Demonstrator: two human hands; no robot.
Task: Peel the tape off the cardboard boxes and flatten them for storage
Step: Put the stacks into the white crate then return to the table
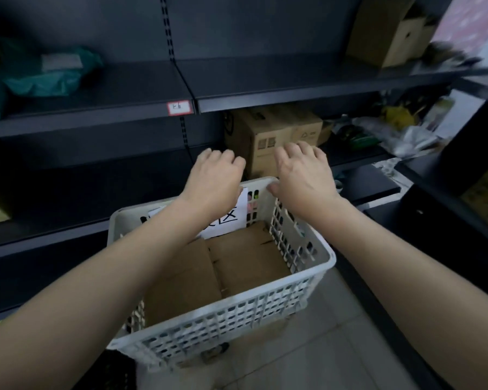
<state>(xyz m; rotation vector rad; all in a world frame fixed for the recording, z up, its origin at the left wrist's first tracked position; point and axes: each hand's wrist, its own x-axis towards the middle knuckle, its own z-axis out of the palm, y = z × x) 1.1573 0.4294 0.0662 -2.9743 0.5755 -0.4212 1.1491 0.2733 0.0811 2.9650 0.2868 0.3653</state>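
Next cardboard box (265, 136) lies at 12 o'clock past the basket (332, 258) rim, right hand (303, 174) nearer (left hand (213, 178) just beside), the 2 apart, empty, loosely curled.

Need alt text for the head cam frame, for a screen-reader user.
The left hand and right hand, both empty, reach over a white plastic basket toward a cardboard box on a dark shelf. Inside the basket are flat cardboard pieces and a handwritten paper sign.
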